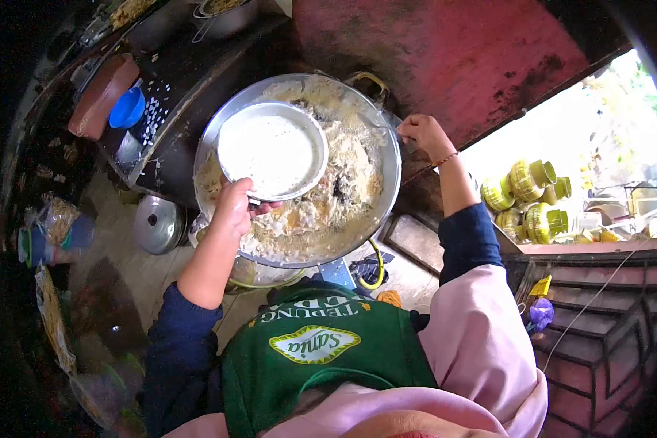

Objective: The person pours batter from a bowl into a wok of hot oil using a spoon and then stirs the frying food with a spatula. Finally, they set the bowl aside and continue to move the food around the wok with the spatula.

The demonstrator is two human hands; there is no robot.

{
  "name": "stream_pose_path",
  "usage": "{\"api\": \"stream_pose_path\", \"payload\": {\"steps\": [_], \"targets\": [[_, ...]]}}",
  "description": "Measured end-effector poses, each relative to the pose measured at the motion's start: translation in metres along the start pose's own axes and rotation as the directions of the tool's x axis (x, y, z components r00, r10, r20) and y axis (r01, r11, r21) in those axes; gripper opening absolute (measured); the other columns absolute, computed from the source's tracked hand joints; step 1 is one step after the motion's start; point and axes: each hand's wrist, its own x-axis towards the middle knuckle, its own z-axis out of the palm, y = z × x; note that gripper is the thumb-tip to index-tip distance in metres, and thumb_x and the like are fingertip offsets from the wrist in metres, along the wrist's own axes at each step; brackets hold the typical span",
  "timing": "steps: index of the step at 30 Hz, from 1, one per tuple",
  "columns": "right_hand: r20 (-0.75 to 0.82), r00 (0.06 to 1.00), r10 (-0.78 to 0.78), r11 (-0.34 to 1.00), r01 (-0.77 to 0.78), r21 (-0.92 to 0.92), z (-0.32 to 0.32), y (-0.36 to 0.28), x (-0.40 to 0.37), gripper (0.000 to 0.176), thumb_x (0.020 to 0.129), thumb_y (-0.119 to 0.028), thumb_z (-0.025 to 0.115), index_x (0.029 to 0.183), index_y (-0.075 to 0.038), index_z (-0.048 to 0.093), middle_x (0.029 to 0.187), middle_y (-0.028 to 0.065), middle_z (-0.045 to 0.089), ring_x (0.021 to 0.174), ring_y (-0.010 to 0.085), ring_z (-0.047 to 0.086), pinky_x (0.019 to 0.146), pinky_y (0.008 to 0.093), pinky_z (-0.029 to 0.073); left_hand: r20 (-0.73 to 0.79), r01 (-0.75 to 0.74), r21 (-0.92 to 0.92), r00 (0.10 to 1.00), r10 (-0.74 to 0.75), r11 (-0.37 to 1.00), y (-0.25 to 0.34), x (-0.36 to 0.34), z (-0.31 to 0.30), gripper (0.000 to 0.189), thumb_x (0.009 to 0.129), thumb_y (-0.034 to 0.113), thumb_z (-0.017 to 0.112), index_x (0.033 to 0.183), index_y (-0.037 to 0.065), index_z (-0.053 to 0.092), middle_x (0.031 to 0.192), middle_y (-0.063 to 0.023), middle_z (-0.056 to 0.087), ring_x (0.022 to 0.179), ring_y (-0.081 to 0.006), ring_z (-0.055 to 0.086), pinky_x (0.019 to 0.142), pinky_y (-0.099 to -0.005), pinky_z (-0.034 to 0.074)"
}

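Above the pan [393, 171], the left hand [234, 210] holds the bowl [323, 150] by its near rim; with white liquid [269, 144] inside, it is probably heavy, stiff, easily spilled, best gripped there; at the pan's right side, whether the right hand's [425, 135] bent fingers hold anything, I cannot tell.

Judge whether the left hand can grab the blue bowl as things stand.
Probably not: the left hand is busy holding the metal pan of white liquid over the big wok, though the blue bowl itself looks uncovered.

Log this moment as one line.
left hand: gripping metal bowl of white liquid | bowl: over large pan | right hand: near pan's rim | pan: frothy contents
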Motion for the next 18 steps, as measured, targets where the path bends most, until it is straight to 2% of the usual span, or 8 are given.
{"api": "stream_pose_path", "payload": {"steps": [2,4,6,9,10,12,15,18], "targets": [[0.013,0.928,-0.373,0.89,0.362,-0.278,0.024,-0.032,-0.029,0.013,0.071,-0.013,0.058,0.082,-0.007,0.061,0.068,0.0052,0.059,0.063,0.0201,0.058,0.058,0.0281,0.045,0.018,0.008,-0.001,1.0,-0.008,1.0,-0.009,0.002,0.0,0.047,0.071,0.014,0.043,0.113,-0.007,0.043,0.089,-0.0201,0.061,0.063,-0.0302,0.064,0.042,-0.0239,0.047],[-0.004,0.876,-0.483,0.756,0.414,-0.506,0.059,-0.078,-0.077,0.009,0.071,-0.016,0.054,0.074,-0.009,0.058,0.071,0.0111,0.06,0.062,0.0276,0.058,0.056,0.0375,0.046,0.016,-0.044,-0.001,0.999,0.044,0.999,-0.012,-0.004,0.008,0.045,0.071,0.013,0.043,0.112,-0.006,0.043,0.085,-0.0214,0.061,0.06,-0.0295,0.063,0.04,-0.0258,0.047],[0.04,0.832,-0.553,0.659,0.466,-0.59,0.089,-0.089,-0.097,0.01,0.07,-0.018,0.054,0.07,-0.008,0.056,0.069,0.01,0.06,0.063,0.0285,0.058,0.056,0.0373,0.046,0.03,-0.012,0.021,0.999,0.011,1.0,-0.018,-0.002,0.01,0.042,0.071,0.011,0.043,0.11,-0.004,0.042,0.086,-0.0216,0.06,0.059,-0.0294,0.063,0.039,-0.0269,0.049],[-0.008,0.863,-0.506,0.756,0.438,-0.487,0.12,-0.078,-0.112,0.009,0.07,-0.017,0.055,0.069,-0.008,0.056,0.063,0.0092,0.058,0.06,0.0274,0.058,0.056,0.0373,0.047,-0.021,-0.019,0.067,1.0,0.02,0.998,-0.023,-0.005,0.02,0.038,0.071,0.01,0.044,0.106,-0.004,0.042,0.084,-0.0184,0.059,0.058,-0.029,0.063,0.038,-0.0271,0.05],[-0.051,0.91,-0.411,0.837,0.355,-0.416,0.123,-0.079,-0.116,0.008,0.069,-0.016,0.056,0.068,-0.008,0.056,0.063,0.0091,0.058,0.059,0.027,0.058,0.055,0.0376,0.047,0.009,-0.01,0.048,1.0,0.009,0.999,-0.025,-0.003,0.023,0.041,0.071,0.009,0.043,0.11,0.002,0.034,0.089,-0.0196,0.055,0.057,-0.0294,0.062,0.037,-0.0271,0.049],[-0.129,0.922,-0.364,0.889,0.304,-0.342,0.124,-0.074,-0.115,0.007,0.069,-0.015,0.057,0.069,-0.008,0.056,0.064,0.0091,0.058,0.059,0.028,0.058,0.056,0.0378,0.047,0.063,0.012,0.011,0.998,-0.013,1.0,-0.029,-0.002,0.026,0.055,0.07,0.006,0.042,0.118,0.014,0.017,0.099,-0.0218,0.048,0.054,-0.03,0.06,0.034,-0.0269,0.048],[-0.357,0.796,-0.488,0.813,0.267,-0.517,0.127,-0.075,-0.11,0.007,0.07,-0.014,0.057,0.07,-0.008,0.056,0.065,0.0089,0.058,0.058,0.029,0.058,0.056,0.0379,0.047,0.042,-0.059,0.055,0.998,0.057,0.997,-0.034,-0.007,0.038,0.05,0.07,0.009,0.043,0.116,0.011,0.023,0.099,-0.019,0.048,0.056,-0.0285,0.061,0.035,-0.0274,0.049],[-0.332,0.76,-0.558,0.725,0.252,-0.642,0.134,-0.059,-0.099,0.007,0.07,-0.015,0.056,0.071,-0.008,0.056,0.065,0.0087,0.058,0.058,0.0297,0.058,0.056,0.0382,0.047,0.019,-0.081,0.08,0.997,0.079,0.994,-0.04,-0.004,0.049,0.05,0.071,0.01,0.044,0.117,0.009,0.025,0.096,-0.0181,0.05,0.058,-0.0294,0.062,0.034,-0.0276,0.049]]}}
